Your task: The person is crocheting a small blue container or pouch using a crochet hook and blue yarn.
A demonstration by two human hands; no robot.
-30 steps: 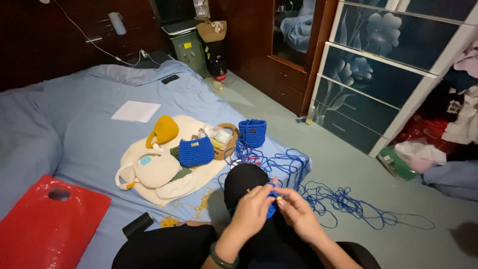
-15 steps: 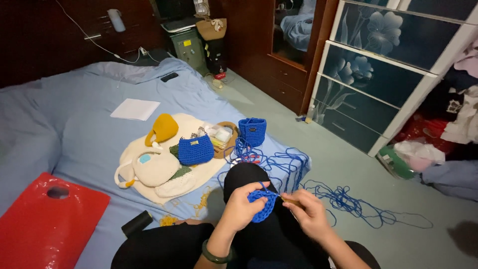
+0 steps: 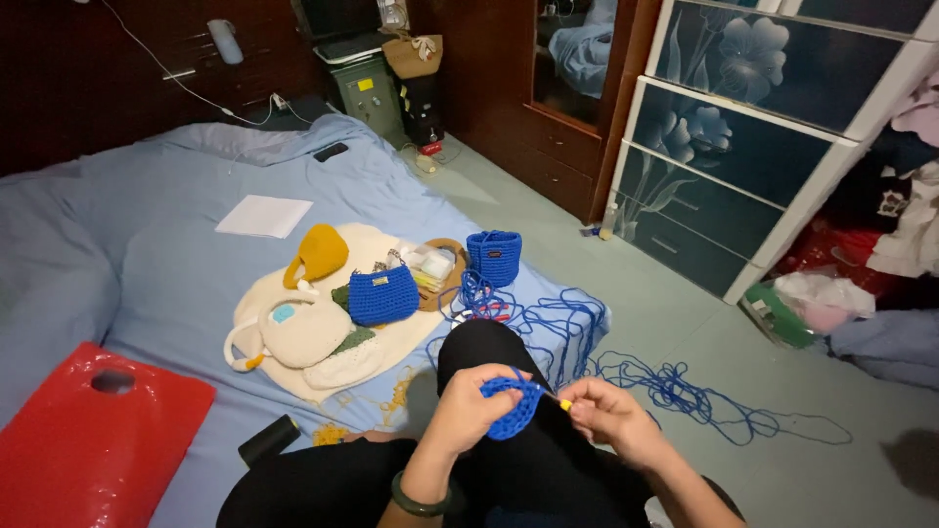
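Pinching a small blue crocheted piece [image 3: 513, 409] above the lap, the left hand [image 3: 468, 409] has drawn apart from the right hand [image 3: 604, 411] — whose fingers grip a yellow-tipped crochet hook [image 3: 558, 400] — so the stitch looks pulled through. Blue yarn [image 3: 626, 367] trails to the floor.

A home bedroom: blue-sheeted bed [image 3: 147, 264], wooden wardrobe [image 3: 548, 108], drawers [image 3: 734, 156].
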